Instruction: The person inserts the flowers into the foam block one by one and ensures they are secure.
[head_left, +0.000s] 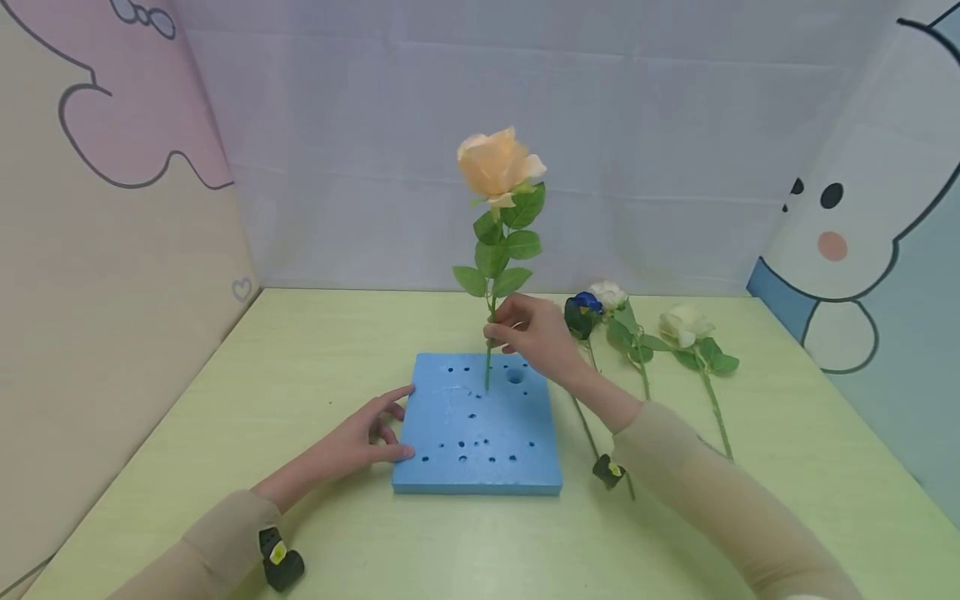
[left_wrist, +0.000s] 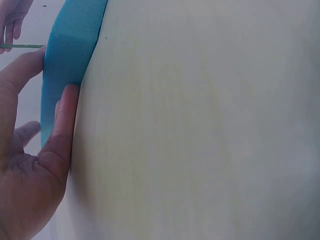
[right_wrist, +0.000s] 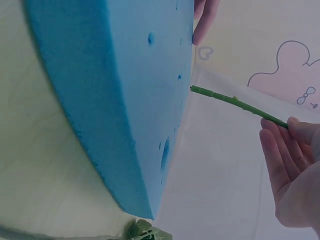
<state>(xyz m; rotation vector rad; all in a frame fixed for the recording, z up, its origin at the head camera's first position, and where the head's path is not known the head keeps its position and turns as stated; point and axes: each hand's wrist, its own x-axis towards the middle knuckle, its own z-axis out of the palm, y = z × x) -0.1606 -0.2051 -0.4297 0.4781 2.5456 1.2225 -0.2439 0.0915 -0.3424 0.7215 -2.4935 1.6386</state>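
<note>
A peach rose [head_left: 495,167] with green leaves stands upright over the blue foam board [head_left: 498,425]. My right hand [head_left: 536,333] pinches its stem [right_wrist: 235,101] between thumb and fingers, below the leaves. In the right wrist view the stem's lower tip is right at the board's holed face. My left hand [head_left: 367,433] rests against the board's left edge, thumb and fingers spread along it. The left wrist view shows those fingers [left_wrist: 62,120] touching the board's side. Several holes of differing size, one of them large [head_left: 515,377], dot the board's top.
Right of the board lie a dark blue rose [head_left: 582,315], a white rose [head_left: 609,294] and a cream rose [head_left: 684,325], their stems toward the front. My right forearm [head_left: 720,483] crosses over some stems. A pale cloth wall [head_left: 487,67] closes off the back of the table [head_left: 315,358].
</note>
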